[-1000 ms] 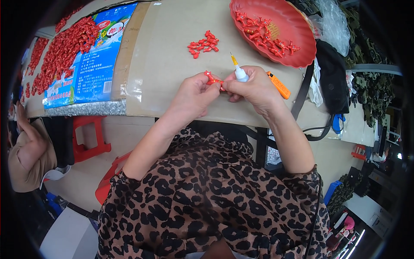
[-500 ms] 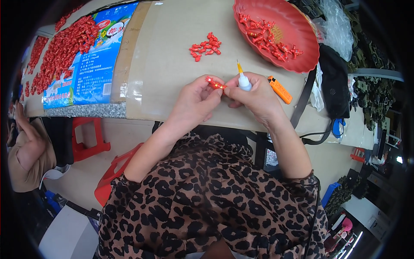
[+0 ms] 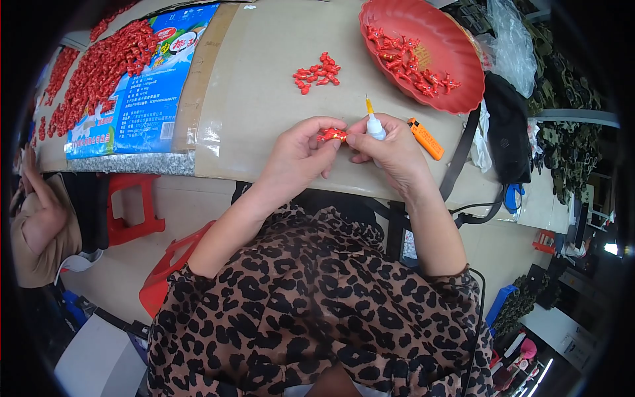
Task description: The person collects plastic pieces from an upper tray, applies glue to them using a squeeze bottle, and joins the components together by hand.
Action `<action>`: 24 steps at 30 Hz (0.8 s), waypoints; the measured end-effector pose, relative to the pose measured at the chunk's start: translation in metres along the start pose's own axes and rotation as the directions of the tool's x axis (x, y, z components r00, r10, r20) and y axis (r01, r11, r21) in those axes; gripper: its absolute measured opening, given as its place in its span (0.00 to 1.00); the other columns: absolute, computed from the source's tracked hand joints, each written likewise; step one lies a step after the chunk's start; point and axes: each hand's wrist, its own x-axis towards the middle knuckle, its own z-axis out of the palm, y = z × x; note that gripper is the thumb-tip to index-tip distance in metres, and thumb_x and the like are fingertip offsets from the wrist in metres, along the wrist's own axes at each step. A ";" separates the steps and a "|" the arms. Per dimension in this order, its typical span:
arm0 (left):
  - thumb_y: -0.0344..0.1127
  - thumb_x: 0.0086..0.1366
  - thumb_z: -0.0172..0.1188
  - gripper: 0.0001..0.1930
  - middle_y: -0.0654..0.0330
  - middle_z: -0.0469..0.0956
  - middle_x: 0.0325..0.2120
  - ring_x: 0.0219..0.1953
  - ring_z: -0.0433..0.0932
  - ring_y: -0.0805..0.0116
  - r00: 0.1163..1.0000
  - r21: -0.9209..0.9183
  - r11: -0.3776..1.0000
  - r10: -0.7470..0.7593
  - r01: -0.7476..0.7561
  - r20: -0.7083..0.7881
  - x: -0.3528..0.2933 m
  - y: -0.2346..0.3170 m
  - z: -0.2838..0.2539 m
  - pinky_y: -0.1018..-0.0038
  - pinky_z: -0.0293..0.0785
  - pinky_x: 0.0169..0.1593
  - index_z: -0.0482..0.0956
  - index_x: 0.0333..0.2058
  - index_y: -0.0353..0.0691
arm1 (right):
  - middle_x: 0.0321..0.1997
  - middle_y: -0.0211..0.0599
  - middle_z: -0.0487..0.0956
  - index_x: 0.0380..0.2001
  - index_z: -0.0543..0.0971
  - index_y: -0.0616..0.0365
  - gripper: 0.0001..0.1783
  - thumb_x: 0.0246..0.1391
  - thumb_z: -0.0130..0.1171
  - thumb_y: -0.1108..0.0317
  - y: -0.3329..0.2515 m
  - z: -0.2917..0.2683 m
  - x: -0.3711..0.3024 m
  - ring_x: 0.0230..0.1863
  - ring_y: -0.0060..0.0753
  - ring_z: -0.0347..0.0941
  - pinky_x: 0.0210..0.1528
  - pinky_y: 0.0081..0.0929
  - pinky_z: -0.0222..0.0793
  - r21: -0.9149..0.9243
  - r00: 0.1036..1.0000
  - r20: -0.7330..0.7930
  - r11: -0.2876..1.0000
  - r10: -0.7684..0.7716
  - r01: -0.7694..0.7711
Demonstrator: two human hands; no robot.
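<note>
Between the fingertips of my left hand (image 3: 299, 151) is a small glossy red figurine (image 3: 333, 135) with gold marks. The thumb and forefinger of my right hand (image 3: 397, 151) meet its right end. My right hand also holds a small white squeeze bottle (image 3: 376, 127) with a yellow tip and thin needle, which points up and away from the figurine. Just beyond my hands lies a small cluster of similar red pieces (image 3: 319, 73). More red figurines (image 3: 417, 63) lie in a red scalloped dish (image 3: 456, 56) at the far right.
An orange-and-black cutter-like tool (image 3: 425, 139) lies right of my right hand. Farther right are a black bag (image 3: 508, 126) with a strap and clear plastic (image 3: 516, 49). A heap of red pieces (image 3: 99, 76) covers part of a blue printed sheet (image 3: 149, 129). Another person (image 3: 46, 225) sits left.
The figurine has turned in my fingers, from slanting up to the left to lying nearly level. My hands stay close together, and the bottle remains in my right hand.
</note>
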 end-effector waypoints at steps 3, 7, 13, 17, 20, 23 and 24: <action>0.24 0.58 0.46 0.11 0.66 0.68 0.24 0.20 0.64 0.83 1.000 0.006 1.000 -0.008 0.008 -0.003 0.000 0.001 0.000 0.86 0.63 0.23 0.66 0.41 0.34 | 0.26 0.32 0.74 0.26 0.73 0.62 0.08 0.41 0.58 0.72 -0.002 0.000 0.000 0.26 0.19 0.70 0.28 0.17 0.68 -0.012 1.000 0.005 1.000 0.010 -0.010; 0.24 0.58 0.47 0.11 0.66 0.68 0.24 0.20 0.65 0.83 1.000 0.019 1.000 -0.015 0.015 0.003 0.000 0.001 0.000 0.85 0.64 0.23 0.66 0.41 0.33 | 0.23 0.30 0.73 0.24 0.73 0.62 0.08 0.39 0.59 0.71 -0.004 0.002 0.000 0.25 0.17 0.68 0.26 0.15 0.65 -0.007 1.000 -0.001 1.000 0.022 -0.022; 0.24 0.57 0.46 0.11 0.64 0.69 0.26 0.21 0.67 0.82 0.999 -0.012 0.999 -0.032 0.033 0.019 0.001 -0.001 -0.003 0.85 0.67 0.24 0.66 0.41 0.33 | 0.22 0.32 0.73 0.23 0.73 0.63 0.07 0.38 0.59 0.73 -0.005 0.004 0.001 0.22 0.18 0.68 0.24 0.14 0.65 -0.016 0.999 -0.011 0.999 0.038 -0.038; 0.23 0.57 0.46 0.11 0.63 0.69 0.27 0.21 0.67 0.81 0.999 0.019 0.999 -0.038 0.037 0.026 0.002 -0.001 -0.003 0.84 0.67 0.25 0.66 0.41 0.33 | 0.22 0.32 0.73 0.23 0.73 0.63 0.07 0.37 0.59 0.73 -0.004 0.004 0.002 0.21 0.17 0.67 0.24 0.14 0.65 -0.033 0.998 -0.026 0.998 0.053 -0.054; 0.25 0.58 0.46 0.11 0.63 0.69 0.28 0.22 0.67 0.81 0.999 0.024 1.000 -0.007 0.007 0.033 0.004 -0.001 -0.004 0.84 0.68 0.24 0.65 0.41 0.34 | 0.22 0.32 0.73 0.24 0.73 0.63 0.07 0.39 0.59 0.72 -0.003 0.003 0.002 0.21 0.17 0.68 0.24 0.14 0.65 -0.019 1.000 -0.016 1.000 0.021 -0.021; 0.29 0.61 0.44 0.09 0.63 0.67 0.27 0.21 0.66 0.81 1.000 -0.017 1.000 -0.023 0.023 0.012 0.004 0.005 -0.003 0.83 0.67 0.22 0.63 0.40 0.34 | 0.22 0.32 0.74 0.25 0.73 0.63 0.08 0.41 0.58 0.71 0.002 0.000 -0.001 0.21 0.18 0.68 0.25 0.14 0.65 0.139 1.000 0.021 0.990 -0.019 0.015; 0.31 0.62 0.43 0.09 0.63 0.66 0.25 0.19 0.63 0.82 0.999 -0.089 0.995 -0.039 0.041 0.023 0.005 0.003 -0.006 0.83 0.67 0.20 0.63 0.40 0.35 | 0.22 0.32 0.74 0.25 0.73 0.63 0.08 0.42 0.58 0.70 0.005 0.001 -0.001 0.21 0.18 0.68 0.25 0.14 0.65 0.137 0.998 0.001 0.989 -0.055 0.054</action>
